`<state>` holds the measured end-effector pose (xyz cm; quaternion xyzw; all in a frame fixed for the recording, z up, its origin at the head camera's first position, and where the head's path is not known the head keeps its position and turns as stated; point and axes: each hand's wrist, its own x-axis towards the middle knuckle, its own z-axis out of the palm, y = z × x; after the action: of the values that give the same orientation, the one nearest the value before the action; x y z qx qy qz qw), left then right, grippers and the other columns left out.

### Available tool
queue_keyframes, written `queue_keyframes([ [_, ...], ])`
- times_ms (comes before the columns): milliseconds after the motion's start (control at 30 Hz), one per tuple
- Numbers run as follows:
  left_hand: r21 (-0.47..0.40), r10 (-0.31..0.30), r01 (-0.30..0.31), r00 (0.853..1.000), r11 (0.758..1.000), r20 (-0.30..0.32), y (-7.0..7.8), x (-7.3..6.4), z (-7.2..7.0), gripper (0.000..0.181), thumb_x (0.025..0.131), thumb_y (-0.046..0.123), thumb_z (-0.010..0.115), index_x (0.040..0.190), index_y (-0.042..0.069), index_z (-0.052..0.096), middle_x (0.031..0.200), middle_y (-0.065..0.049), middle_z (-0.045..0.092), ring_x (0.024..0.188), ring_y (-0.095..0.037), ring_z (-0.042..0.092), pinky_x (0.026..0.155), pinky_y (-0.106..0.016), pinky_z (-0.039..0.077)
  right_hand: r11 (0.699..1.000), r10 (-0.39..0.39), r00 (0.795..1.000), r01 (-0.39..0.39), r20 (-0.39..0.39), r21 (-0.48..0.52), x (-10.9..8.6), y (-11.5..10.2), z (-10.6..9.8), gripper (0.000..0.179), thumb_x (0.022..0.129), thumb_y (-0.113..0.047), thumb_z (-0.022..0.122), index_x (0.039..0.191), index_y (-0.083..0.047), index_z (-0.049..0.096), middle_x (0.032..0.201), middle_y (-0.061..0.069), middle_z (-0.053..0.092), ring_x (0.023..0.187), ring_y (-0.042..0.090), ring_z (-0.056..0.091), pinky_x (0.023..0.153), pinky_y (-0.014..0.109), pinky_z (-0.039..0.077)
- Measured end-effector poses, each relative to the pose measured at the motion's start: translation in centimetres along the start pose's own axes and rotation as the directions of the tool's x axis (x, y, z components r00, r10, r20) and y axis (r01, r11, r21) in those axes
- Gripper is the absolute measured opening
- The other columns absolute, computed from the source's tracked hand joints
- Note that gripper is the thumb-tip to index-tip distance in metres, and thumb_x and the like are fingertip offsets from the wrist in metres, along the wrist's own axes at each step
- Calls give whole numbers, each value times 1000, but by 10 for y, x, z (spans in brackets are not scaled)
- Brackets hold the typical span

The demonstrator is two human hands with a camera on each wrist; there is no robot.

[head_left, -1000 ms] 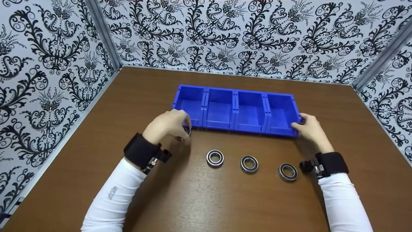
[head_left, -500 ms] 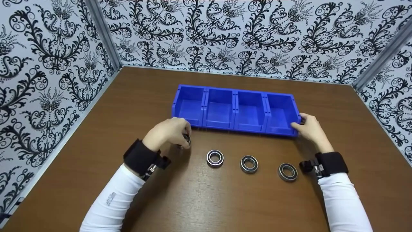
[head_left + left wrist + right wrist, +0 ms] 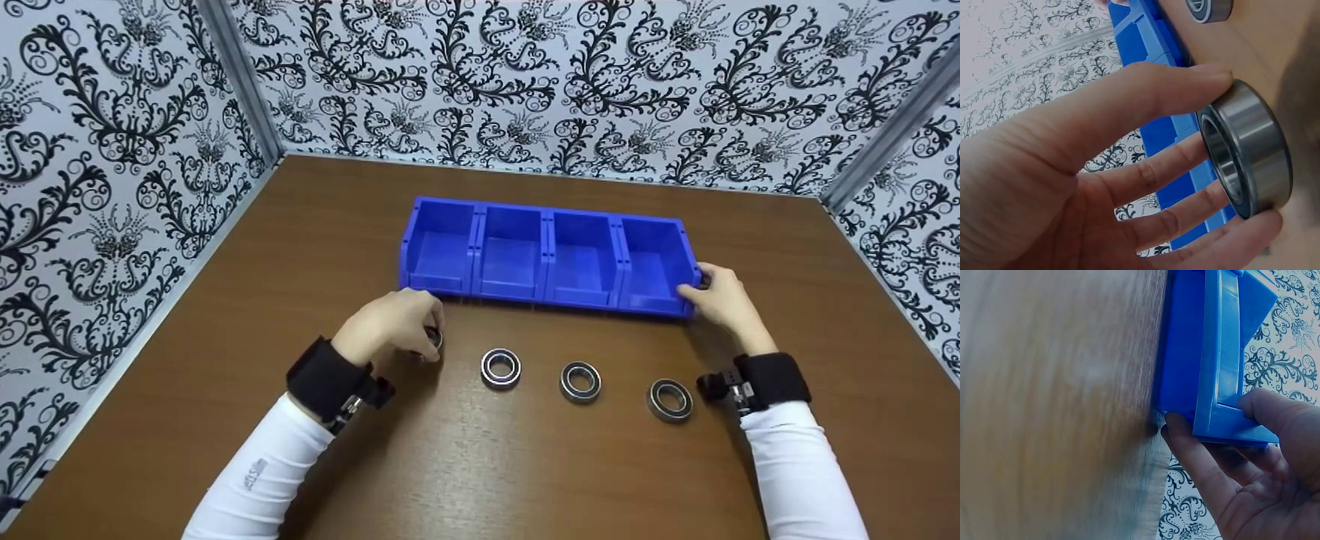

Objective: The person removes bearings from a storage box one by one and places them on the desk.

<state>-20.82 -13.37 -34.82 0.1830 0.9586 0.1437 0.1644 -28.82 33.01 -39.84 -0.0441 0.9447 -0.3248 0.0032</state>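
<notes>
My left hand (image 3: pixel 394 325) pinches a ball bearing (image 3: pixel 1255 152) by its rim, thumb on one side and fingertips on the other. In the left wrist view the bearing is a steel ring with a dark seal, tilted on edge; whether it touches the table I cannot tell. My right hand (image 3: pixel 721 304) grips the right end of a blue bin row (image 3: pixel 510 291), thumb over the front corner and fingers against the side (image 3: pixel 1224 410). Three more bearings lie flat in front of the bins: one left (image 3: pixel 500 369), one middle (image 3: pixel 580 382), one right (image 3: pixel 670 400).
The bins stand side by side on a brown wooden table (image 3: pixel 480 465), their open fronts facing me. Patterned panels (image 3: pixel 525 90) close off the back and sides of the table. Each wrist wears a black strap with a small camera.
My left hand has moved toward me with the bearing, away from the front of the leftmost bin. The right hand keeps its grip, and the other bearings stay where they were.
</notes>
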Motion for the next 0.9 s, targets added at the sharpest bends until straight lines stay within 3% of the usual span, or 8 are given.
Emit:
queue_keyframes([
  [233, -2, 13, -13, 1000, 1000, -21, -4, -1, 6, 33, 70, 19, 87, 98, 9, 74, 99, -8, 78, 90, -23, 69, 83, -39, 59, 1000, 9, 1000, -9, 3, -3, 0, 0, 0, 53, 98, -13, 59, 141, 17, 48, 127, 39, 63, 106, 31, 64, 72, 6, 41],
  [567, -29, -29, 29, 1000, 999, 2, -8, 0, 15, 33, 69, 16, 88, 99, 11, 74, 107, -11, 75, 89, -23, 67, 78, -37, 58, 1000, -8, 1000, 8, -4, -9, -2, -3, 0, 51, 96, -12, 59, 138, 16, 51, 119, 36, 67, 82, 4, 58, 67, 9, 44],
  [900, -31, -29, 29, 1000, 999, -7, -10, 0, 18, 36, 69, 16, 89, 100, 8, 73, 106, -11, 75, 93, -25, 69, 82, -40, 59, 1000, -9, 1000, 9, 0, -7, -2, -3, -1, 51, 97, -12, 60, 138, 17, 50, 122, 37, 65, 87, 8, 60, 69, 7, 43],
])
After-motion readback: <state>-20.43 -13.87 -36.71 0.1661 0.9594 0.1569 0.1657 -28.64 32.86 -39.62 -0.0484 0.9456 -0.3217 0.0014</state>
